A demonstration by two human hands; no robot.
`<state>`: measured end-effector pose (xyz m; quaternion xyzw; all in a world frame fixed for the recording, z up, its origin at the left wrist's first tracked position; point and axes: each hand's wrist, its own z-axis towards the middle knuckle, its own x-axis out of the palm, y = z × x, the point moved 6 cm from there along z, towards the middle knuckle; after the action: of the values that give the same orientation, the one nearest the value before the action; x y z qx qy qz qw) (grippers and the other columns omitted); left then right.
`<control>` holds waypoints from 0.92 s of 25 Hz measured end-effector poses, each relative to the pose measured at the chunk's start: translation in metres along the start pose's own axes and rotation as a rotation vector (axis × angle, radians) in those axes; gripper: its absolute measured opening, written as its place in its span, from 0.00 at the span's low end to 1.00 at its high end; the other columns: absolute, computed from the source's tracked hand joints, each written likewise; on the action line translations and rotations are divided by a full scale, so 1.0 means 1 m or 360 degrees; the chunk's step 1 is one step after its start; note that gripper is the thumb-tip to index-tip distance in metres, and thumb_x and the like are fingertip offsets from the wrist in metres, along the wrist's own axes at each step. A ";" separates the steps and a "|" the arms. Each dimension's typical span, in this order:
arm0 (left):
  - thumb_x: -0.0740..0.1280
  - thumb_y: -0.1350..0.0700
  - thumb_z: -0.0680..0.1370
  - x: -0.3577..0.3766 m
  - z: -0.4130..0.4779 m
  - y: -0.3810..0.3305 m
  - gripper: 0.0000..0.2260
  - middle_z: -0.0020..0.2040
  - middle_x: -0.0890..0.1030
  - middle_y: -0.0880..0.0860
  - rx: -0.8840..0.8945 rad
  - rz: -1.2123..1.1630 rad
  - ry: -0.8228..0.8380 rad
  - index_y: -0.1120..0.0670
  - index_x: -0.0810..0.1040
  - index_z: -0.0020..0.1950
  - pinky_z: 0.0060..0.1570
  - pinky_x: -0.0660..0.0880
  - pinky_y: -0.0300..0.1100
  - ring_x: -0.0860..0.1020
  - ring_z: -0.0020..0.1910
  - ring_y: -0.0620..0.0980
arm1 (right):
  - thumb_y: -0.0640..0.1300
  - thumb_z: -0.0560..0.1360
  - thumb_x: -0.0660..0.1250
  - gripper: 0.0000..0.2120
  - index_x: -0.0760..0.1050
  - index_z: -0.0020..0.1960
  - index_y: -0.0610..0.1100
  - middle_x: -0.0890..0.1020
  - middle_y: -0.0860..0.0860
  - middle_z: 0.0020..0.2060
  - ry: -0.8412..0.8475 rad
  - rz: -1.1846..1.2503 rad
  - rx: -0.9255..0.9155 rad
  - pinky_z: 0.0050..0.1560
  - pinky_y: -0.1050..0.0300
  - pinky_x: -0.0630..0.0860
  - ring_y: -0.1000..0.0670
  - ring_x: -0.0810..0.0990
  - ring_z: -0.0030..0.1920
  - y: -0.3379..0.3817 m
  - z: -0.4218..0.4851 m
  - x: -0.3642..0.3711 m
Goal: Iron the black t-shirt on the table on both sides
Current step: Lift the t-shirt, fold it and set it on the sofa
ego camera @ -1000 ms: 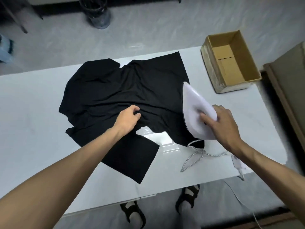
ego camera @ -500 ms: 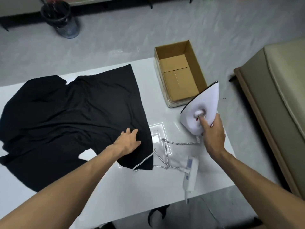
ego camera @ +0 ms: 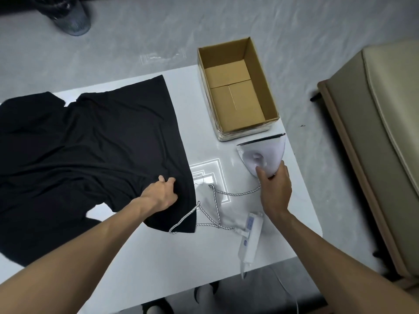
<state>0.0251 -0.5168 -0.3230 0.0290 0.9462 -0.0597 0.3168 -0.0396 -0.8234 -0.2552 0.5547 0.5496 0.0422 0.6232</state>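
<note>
I see the shirt (ego camera: pixel 90 143) spread over the left half of the table (ego camera: pixel 158 257) — my left hand (ego camera: pixel 161 193), centre frame, bunches its right edge in curled fingers. Cord (ego camera: pixel 214 200) loops over the hem corner. Right of centre, my right hand (ego camera: pixel 275 191) grips the iron (ego camera: pixel 264 155) — tipped up, just below the box (ego camera: pixel 238 91).

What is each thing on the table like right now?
T-shirt: spread out, wrinkled, left hand pinching its near edge.
Iron: tipped upright, off the T-shirt, gripped by right hand.
Box: open, empty.
Cord: loose loops, partly over the T-shirt's corner.
Power strip: lying flat near the table edge.
</note>
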 end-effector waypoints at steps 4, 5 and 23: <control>0.59 0.54 0.80 -0.001 -0.008 0.001 0.25 0.78 0.56 0.62 0.0057 0.0005 -0.0005 0.52 0.59 0.78 0.65 0.67 0.49 0.73 0.65 0.64 | 0.48 0.73 0.70 0.12 0.72 0.49 0.41 0.77 0.48 0.43 0.0011 0.0035 0.0162 0.46 0.51 0.73 0.46 0.77 0.44 -0.010 -0.005 0.005; 0.59 0.54 0.80 -0.002 -0.010 0.001 0.25 0.78 0.55 0.62 0.0069 -0.0006 -0.0027 0.52 0.59 0.78 0.65 0.67 0.49 0.73 0.65 0.63 | 0.47 0.73 0.71 0.12 0.73 0.49 0.41 0.78 0.48 0.44 0.0010 0.0043 0.0200 0.46 0.52 0.73 0.46 0.77 0.44 -0.010 -0.005 0.005; 0.67 0.56 0.79 -0.041 -0.107 0.261 0.18 0.65 0.77 0.55 -0.0548 -0.1231 -0.0758 0.55 0.74 0.68 0.61 0.72 0.48 0.76 0.62 0.55 | 0.39 0.74 0.61 0.10 0.80 0.45 0.48 0.76 0.56 0.29 0.1229 -0.0362 -0.0351 0.38 0.58 0.74 0.52 0.78 0.34 0.193 -0.176 0.217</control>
<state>0.0178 -0.2448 -0.2385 -0.3922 0.7848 -0.0207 0.4794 0.0245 -0.4930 -0.2124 0.3639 0.7929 0.2365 0.4277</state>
